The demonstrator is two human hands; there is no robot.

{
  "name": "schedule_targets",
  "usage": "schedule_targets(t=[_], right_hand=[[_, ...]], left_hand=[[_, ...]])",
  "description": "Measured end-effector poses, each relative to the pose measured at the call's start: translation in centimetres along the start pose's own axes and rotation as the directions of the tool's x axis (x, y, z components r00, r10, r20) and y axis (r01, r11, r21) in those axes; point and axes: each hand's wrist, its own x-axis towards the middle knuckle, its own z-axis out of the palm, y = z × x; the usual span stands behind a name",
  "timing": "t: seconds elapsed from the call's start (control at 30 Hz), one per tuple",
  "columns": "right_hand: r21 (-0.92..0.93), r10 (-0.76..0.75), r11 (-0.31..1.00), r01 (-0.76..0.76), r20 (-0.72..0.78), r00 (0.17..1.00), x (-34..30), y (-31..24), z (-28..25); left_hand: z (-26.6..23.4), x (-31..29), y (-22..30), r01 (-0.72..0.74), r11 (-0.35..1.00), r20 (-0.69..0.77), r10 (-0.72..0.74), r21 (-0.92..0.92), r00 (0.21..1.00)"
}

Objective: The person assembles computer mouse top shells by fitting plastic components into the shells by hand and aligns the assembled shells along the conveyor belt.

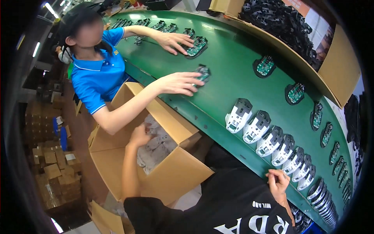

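My left hand (139, 136) reaches into an open cardboard box (187, 169) beside the belt. Its fingers are curled in against several pale things in clear plastic bags (160, 150); what they grip is partly hidden. My right hand (278, 180) rests at the belt's near edge with fingers folded in, nothing visible in them. Just beyond it runs a row of white and dark grey mouse-shaped shells (238, 116), spaced apart at the far end and packed closely (323, 201) to the right.
Across the box, a co-worker in a blue shirt (95, 68) has both hands at green circuit boards on black bases (198, 47). More such boards (265, 67) line the far side of the green conveyor belt (218, 78). A large carton of black parts (278, 29) stands behind.
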Motion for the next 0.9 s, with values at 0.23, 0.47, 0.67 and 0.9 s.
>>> schedule_targets(t=[0.23, 0.47, 0.67, 0.9], right_hand=[[-0.330, -0.213, 0.930, 0.160, -0.130, 0.968, 0.2, -0.5, 0.2], [-0.632, -0.101, 0.774, -0.028, -0.167, 0.981, -2.4, 2.0, 0.5], [-0.536, -0.261, 0.830, 0.151, -0.136, 0.956, -0.6, -0.1, 2.1], [-0.753, -0.389, 0.648, 0.111, -0.202, 0.899, -1.8, 4.5, 1.9]], left_hand=[[11.6, 12.5, -7.6, -0.221, 0.933, 0.238, 0.155, 0.283, 0.959], [16.4, 14.1, -7.0, 0.064, 0.989, -0.222, -0.034, 0.133, 0.974], [14.2, 14.4, -12.8, 0.183, 0.948, -0.224, -0.125, 0.259, 0.966], [7.7, 20.3, -1.5, -0.075, 0.852, -0.112, 0.155, 0.519, 0.982]])
